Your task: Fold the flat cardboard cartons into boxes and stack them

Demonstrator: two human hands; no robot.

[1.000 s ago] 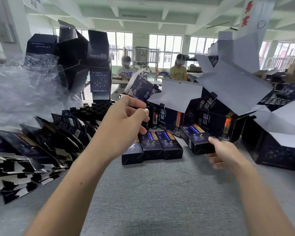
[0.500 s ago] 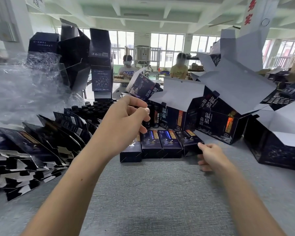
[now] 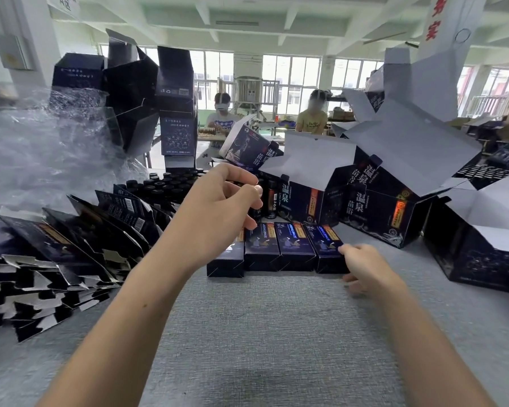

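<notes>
Left hand [image 3: 218, 212]: raised above the grey surface [image 3: 276, 333], forearm reaching in from the lower left, fingers loosely curled, thumb forward, holding nothing. Right hand [image 3: 365, 268]: low on the surface, thumb on the near top corner of the rightmost box [image 3: 325, 246], fingers curled against that box's near end, gripping it. This box lay flat on the surface, touching its neighbour and ending a row of folded boxes [image 3: 276, 251], four side by side, dark blue with an illustrated figure and an orange strip; their print was too small to read. Flat cartons [image 3: 56, 259]: a fanned stack at the left, barcodes showing. Large open cartons [image 3: 370, 210]: behind the row, flaps up, lettered 温泉 and 苗浴 in white beside an orange label. Dark-capped bottles [image 3: 165, 186]: clustered behind the left hand. Crumpled clear film [image 3: 41, 148]: far left.
</notes>
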